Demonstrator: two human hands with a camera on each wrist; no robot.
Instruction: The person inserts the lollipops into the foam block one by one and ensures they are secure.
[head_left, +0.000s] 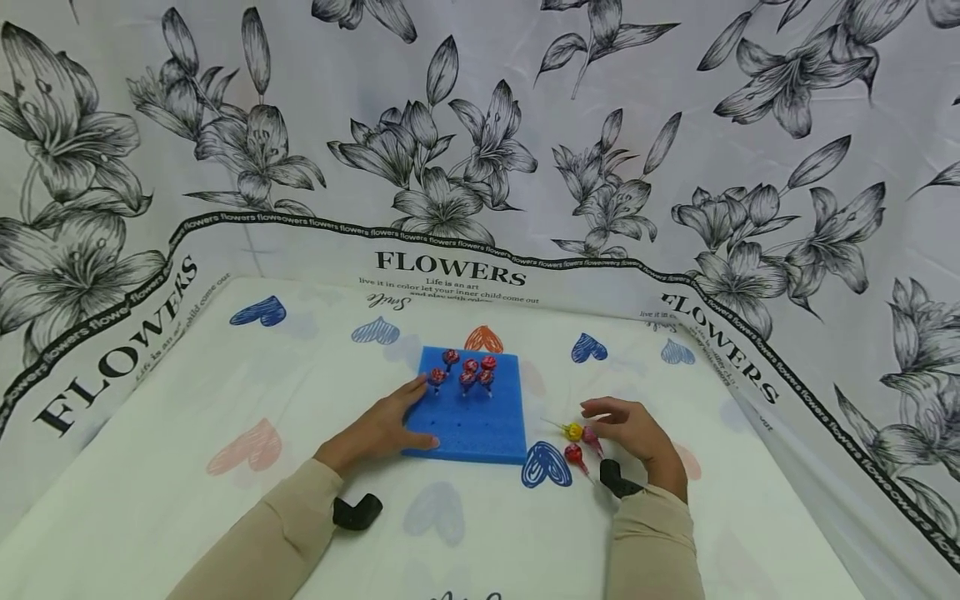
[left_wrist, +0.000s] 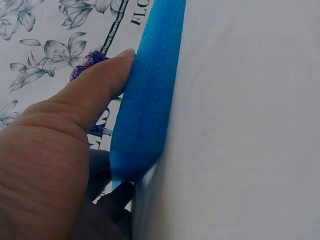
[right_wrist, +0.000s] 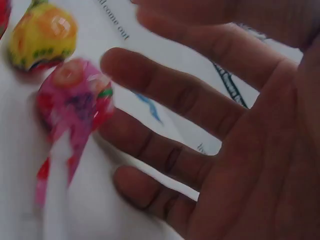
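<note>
A blue foam board (head_left: 468,417) lies flat with several red-wrapped lollipops (head_left: 470,367) standing upright in its far part; small holes show nearer me. My left hand (head_left: 382,433) holds the board's left side, thumb (left_wrist: 107,75) on its top by the near edge and fingers along the left edge. Right of the board, a yellow lollipop (head_left: 573,432), a pink lollipop (right_wrist: 75,97) and a red lollipop (head_left: 573,454) lie on the cloth. Over them hovers my right hand (head_left: 630,429), fingers loosely extended beside the pink one; whether they touch it I cannot tell.
A white cloth (head_left: 315,392) printed with hearts covers the table. Behind and at the sides hangs a flower-printed curtain (head_left: 465,167). Black wrist-camera mounts (head_left: 357,512) stick out beside both sleeves.
</note>
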